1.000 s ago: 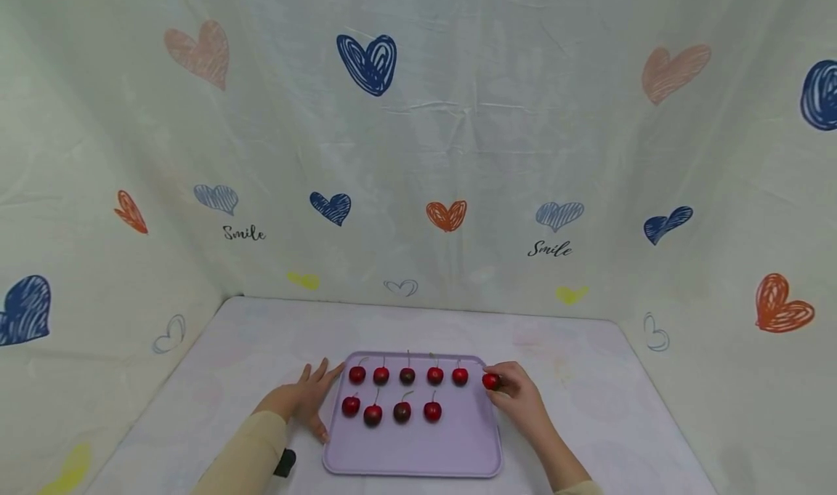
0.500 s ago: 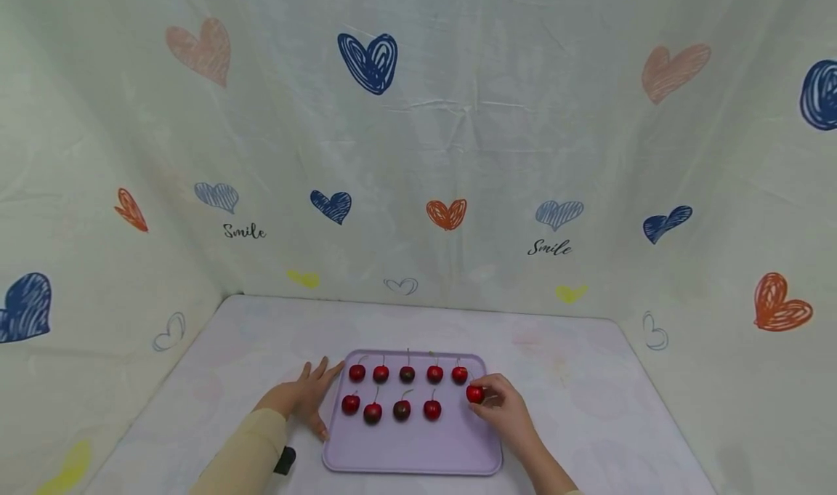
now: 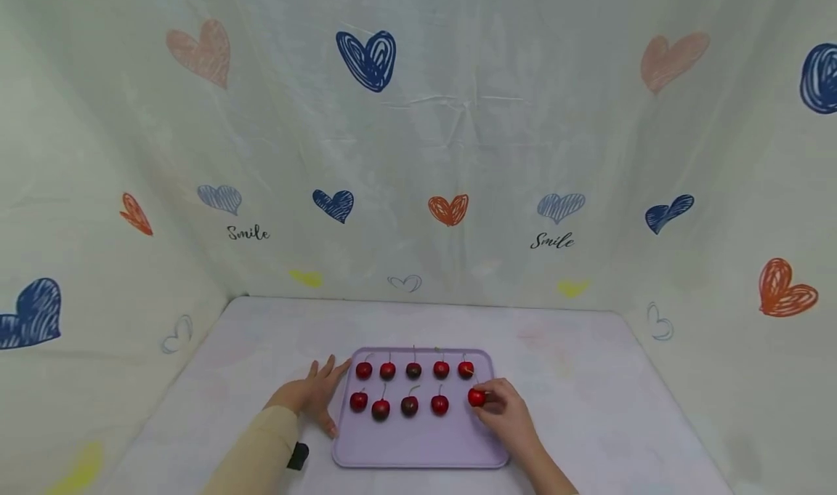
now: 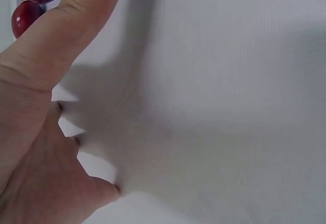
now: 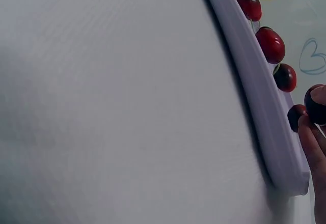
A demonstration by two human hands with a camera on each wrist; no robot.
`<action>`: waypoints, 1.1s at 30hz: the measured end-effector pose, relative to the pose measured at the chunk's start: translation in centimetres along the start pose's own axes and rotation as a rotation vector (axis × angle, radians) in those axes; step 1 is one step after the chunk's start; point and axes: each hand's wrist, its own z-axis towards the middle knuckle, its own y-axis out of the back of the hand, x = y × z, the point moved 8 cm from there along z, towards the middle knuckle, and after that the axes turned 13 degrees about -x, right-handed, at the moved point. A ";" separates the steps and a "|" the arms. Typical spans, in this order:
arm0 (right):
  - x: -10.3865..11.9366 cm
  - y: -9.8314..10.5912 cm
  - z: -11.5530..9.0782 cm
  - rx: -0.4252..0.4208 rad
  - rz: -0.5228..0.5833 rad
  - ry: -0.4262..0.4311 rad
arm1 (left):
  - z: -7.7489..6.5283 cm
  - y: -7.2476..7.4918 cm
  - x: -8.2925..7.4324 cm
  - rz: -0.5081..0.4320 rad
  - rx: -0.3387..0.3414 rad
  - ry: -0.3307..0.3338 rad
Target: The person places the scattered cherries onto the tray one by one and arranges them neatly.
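A lilac tray [image 3: 418, 445] lies on the table with several red cherries in two rows, stems pointing away. My right hand [image 3: 511, 419] pinches a bright red cherry [image 3: 476, 397] between thumb and fingers at the right end of the nearer row. In the right wrist view, that held cherry [image 5: 314, 111] shows dark at the frame's edge, partly covered by a finger. My left hand [image 3: 312, 395] lies beside the tray's left edge with fingers spread, touching the rim. Its thumb [image 4: 66, 28] reaches toward the tray in the left wrist view.
A small black object [image 3: 298, 456] sits by the left sleeve [image 3: 258, 451]. The pale table [image 3: 588, 393] extends around the tray. Behind and beside it hangs a white curtain [image 3: 418, 139] printed with hearts and "Smile".
My right hand has brought the pinched cherry left from the tray's right rim, down to the nearer row. The left hand keeps its place at the tray; the head view has shifted slightly.
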 end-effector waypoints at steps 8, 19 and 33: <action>-0.1 0.0 -0.2 0.040 -0.225 0.106 | 0.2 -0.3 -0.2 -0.003 0.013 0.013; -0.2 -0.1 0.2 0.072 -0.299 0.133 | 0.2 -0.4 0.1 -0.023 0.011 0.017; -0.1 -0.5 0.3 0.123 -0.313 0.098 | -0.2 0.1 0.0 -0.034 -0.010 0.018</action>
